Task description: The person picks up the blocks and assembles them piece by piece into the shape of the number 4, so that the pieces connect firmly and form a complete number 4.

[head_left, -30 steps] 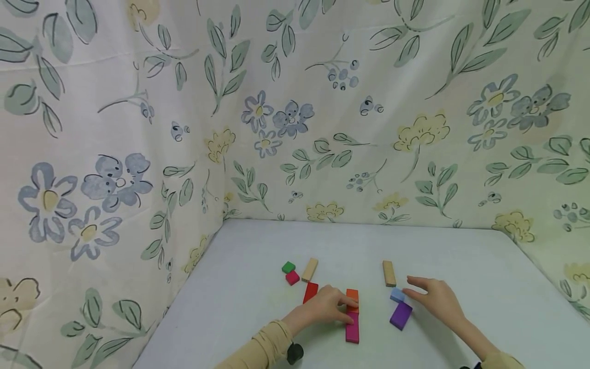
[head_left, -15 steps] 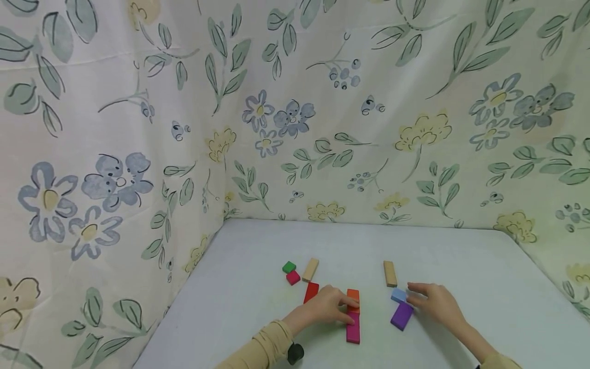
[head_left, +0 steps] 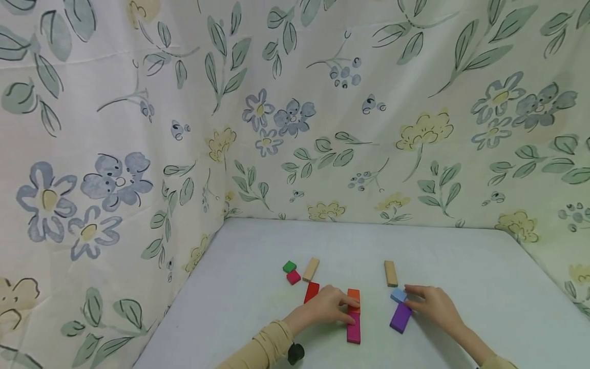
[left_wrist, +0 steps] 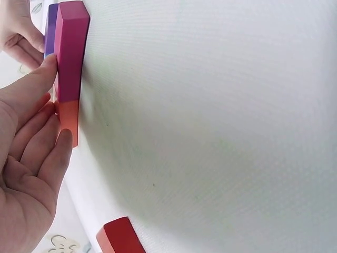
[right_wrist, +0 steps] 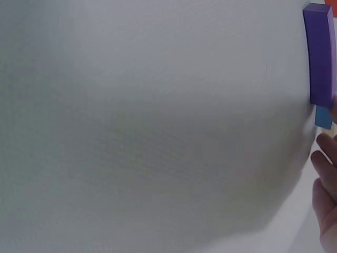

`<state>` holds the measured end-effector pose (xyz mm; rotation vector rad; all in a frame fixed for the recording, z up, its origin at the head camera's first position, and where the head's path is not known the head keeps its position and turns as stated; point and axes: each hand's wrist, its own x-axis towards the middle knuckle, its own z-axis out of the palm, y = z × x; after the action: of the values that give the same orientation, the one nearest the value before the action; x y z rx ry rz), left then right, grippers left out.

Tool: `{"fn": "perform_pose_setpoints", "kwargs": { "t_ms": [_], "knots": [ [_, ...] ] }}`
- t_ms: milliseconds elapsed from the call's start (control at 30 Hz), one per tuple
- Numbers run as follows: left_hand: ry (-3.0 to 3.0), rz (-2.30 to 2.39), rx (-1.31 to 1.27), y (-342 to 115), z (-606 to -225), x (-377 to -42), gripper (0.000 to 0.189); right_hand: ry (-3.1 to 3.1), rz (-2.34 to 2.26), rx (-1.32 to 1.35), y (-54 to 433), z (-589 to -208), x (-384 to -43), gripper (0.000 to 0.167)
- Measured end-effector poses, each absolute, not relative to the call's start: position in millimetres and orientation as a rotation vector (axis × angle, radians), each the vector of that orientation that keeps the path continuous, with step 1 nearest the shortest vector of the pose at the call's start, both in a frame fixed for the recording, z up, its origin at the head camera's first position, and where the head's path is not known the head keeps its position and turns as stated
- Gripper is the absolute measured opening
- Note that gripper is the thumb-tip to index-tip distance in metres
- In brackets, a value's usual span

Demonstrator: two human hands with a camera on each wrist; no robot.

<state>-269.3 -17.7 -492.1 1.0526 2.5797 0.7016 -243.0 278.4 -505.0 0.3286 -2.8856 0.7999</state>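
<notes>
In the head view my left hand [head_left: 326, 306] rests over two blocks lying end to end, an orange block [head_left: 353, 294] and a magenta block [head_left: 353, 333]. Its thumb touches the magenta one, while the index fingertip lies on the orange one. The left wrist view shows those fingers [left_wrist: 62, 153] loosely bent along the blocks' side. To the right, my right hand [head_left: 432, 305] is beside a purple block [head_left: 400, 319] and a small light-blue block [head_left: 398, 295]. The right thumb is at the purple block's upper end, and the index fingertip is close to the blue block.
A red block [head_left: 311, 292] lies just beyond the left wrist. Farther back are a green block [head_left: 289, 266], a small crimson block [head_left: 293, 277] and a plain wooden block [head_left: 311, 269]. Another wooden block [head_left: 391, 273] lies behind the blue one. Floral cloth [head_left: 276, 169] surrounds the white table [head_left: 258, 236].
My right hand has come down and in to the blue and purple blocks, and the purple block has shifted slightly toward me. The left hand stays on its blocks.
</notes>
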Motion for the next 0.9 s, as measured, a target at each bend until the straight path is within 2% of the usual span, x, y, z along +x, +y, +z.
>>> {"fn": "perform_pose_setpoints", "kwargs": {
  "t_ms": [500, 900],
  "knots": [
    [2.568, 0.720, 1.042, -17.2, -491.5, -270.2, 0.040, -2.859, 0.789, 0.277, 270.1, -508.2, -241.8, 0.049],
    [2.564, 0.734, 1.028, -17.2, -490.8, -269.1, 0.039, -2.826, 0.824, 0.235, 270.1, -512.1, -238.8, 0.043]
  ]
}}
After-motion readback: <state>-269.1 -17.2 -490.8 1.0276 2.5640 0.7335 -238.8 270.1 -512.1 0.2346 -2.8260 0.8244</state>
